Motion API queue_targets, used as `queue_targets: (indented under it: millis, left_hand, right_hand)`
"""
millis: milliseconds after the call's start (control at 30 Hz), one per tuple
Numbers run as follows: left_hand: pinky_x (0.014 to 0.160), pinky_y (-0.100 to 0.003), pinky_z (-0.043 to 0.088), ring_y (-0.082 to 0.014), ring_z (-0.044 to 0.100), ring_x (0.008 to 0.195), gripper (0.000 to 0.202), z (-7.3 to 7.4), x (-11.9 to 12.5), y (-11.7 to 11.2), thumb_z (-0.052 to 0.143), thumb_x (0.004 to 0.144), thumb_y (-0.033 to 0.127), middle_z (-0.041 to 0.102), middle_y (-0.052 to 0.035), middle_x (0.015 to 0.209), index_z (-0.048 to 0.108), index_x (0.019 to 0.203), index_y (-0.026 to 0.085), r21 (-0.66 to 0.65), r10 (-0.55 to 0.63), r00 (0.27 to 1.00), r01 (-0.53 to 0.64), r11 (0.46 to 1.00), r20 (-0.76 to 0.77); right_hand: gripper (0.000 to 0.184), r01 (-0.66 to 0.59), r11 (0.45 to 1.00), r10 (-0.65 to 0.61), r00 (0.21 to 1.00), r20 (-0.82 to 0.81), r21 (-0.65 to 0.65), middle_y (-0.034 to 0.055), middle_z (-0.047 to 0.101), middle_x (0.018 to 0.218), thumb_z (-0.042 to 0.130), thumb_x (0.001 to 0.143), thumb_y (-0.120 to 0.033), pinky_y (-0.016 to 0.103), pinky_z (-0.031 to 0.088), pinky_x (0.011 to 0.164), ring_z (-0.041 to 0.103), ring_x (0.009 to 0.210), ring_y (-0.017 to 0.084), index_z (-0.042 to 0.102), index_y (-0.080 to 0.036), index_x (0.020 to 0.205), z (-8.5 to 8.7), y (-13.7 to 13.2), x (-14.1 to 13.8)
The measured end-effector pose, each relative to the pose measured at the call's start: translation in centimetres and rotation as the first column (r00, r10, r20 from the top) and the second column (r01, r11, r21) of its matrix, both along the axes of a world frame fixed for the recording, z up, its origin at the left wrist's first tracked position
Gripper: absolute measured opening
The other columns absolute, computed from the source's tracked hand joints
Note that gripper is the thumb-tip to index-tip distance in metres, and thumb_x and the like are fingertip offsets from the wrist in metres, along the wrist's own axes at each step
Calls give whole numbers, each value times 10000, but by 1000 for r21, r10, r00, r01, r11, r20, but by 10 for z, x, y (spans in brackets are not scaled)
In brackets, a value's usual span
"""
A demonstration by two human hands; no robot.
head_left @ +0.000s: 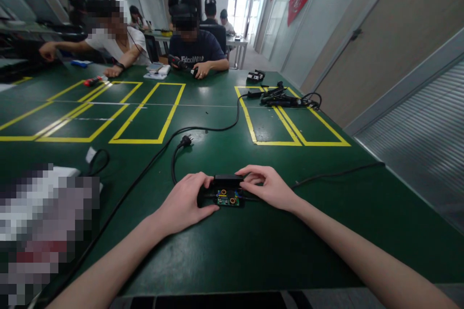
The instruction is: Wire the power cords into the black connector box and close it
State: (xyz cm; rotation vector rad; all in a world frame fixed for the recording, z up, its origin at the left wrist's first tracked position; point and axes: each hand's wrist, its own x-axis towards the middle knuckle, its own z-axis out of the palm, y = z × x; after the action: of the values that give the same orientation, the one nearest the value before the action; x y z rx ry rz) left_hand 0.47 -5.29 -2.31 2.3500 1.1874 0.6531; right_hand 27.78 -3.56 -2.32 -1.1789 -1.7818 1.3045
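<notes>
An opened power adapter lies near the middle of the table's front part. Its circuit board faces up, showing green edges and two copper-wound rings. A black plastic cover stands along the board's far side. My left hand curls around the adapter's left end, index finger at the cover and thumb at the board's near left corner. My right hand pinches the cover's right end between thumb and fingers. Black leads run out from both sides of the board. The plug of one cord lies beyond my left hand.
A long black cable crosses the green table. Yellow tape rectangles mark its surface. Black adapters and cords are heaped at the far right. A blurred-out package lies at left. Two people sit across.
</notes>
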Motion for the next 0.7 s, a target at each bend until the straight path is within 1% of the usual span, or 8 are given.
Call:
queue_targets:
  millis: [67, 133, 233, 300, 400, 467, 600, 700]
  left_hand:
    - [910, -424, 577, -284, 712, 1048, 440, -1, 0, -1, 850, 761, 255, 734, -68, 1153, 585, 1110, 221, -10, 7, 1000, -7, 1000, 16]
    - [970, -438, 570, -286, 709, 1102, 541, -2, 0, -2, 823, 787, 248, 726, -76, 1206, 565, 1263, 233, 0, -10, 999, 10, 1000, 35]
    - [1017, -446, 562, -277, 708, 1140, 732, -3, -1, -2, 792, 816, 236, 727, -74, 1262, 465, 1470, 264, 12, -45, 998, 44, 999, 48]
    - [1035, -443, 559, -271, 702, 1168, 785, -3, -2, -3, 782, 829, 226, 722, -73, 1300, 426, 1527, 280, 16, -75, 996, 74, 997, 42]
    - [1048, -426, 561, -262, 688, 1203, 720, -1, -2, -3, 753, 852, 190, 705, -77, 1345, 465, 1506, 280, 2, -117, 992, 117, 993, 49]
    - [1055, -419, 562, -254, 685, 1209, 670, 0, -1, -4, 730, 863, 168, 700, -79, 1352, 493, 1481, 275, -13, -133, 989, 134, 991, 66]
    - [1063, -425, 559, -252, 683, 1206, 609, -1, 1, -4, 704, 872, 162, 696, -91, 1346, 532, 1447, 267, -13, -139, 986, 141, 990, 95]
    - [1045, -410, 562, -248, 683, 1187, 510, 1, 2, -4, 686, 886, 160, 704, -95, 1315, 590, 1378, 252, 5, -159, 984, 159, 987, 83]
  right_hand:
    - [285, 1, 1000, 0, 1000, -17, 13, 52, 774, 851, 760, 842, -352, 308, 626, 698, 746, 757, 183, 744, -165, 1056, 1, 1, 1]
    - [267, -7, 1000, 8, 999, -44, 29, 58, 776, 911, 794, 813, -375, 313, 632, 728, 745, 771, 177, 733, -168, 971, 2, 1, 1]
    - [271, -36, 998, 39, 997, -71, 43, 69, 769, 1010, 822, 790, -394, 314, 634, 751, 742, 787, 167, 688, -168, 852, 4, 2, 2]
    - [258, -57, 997, 61, 996, -72, 49, 71, 763, 1025, 815, 803, -380, 318, 635, 762, 743, 802, 168, 672, -168, 837, 5, 2, 4]
    - [186, -108, 991, 112, 993, -46, 85, 65, 752, 969, 779, 837, -320, 335, 633, 795, 745, 828, 180, 679, -168, 875, 7, 2, 7]
    - [139, -162, 976, 165, 986, -7, 143, 62, 742, 944, 759, 854, -282, 346, 627, 819, 741, 855, 189, 683, -173, 895, 9, 1, 9]
    - [116, -225, 924, 215, 974, 68, 310, 59, 720, 933, 753, 871, -255, 347, 607, 805, 717, 859, 191, 658, -191, 853, 11, 0, 9]
    - [146, -277, 879, 257, 961, 103, 388, 74, 721, 985, 763, 867, -227, 357, 586, 828, 709, 889, 195, 630, -195, 814, 10, 0, 7]
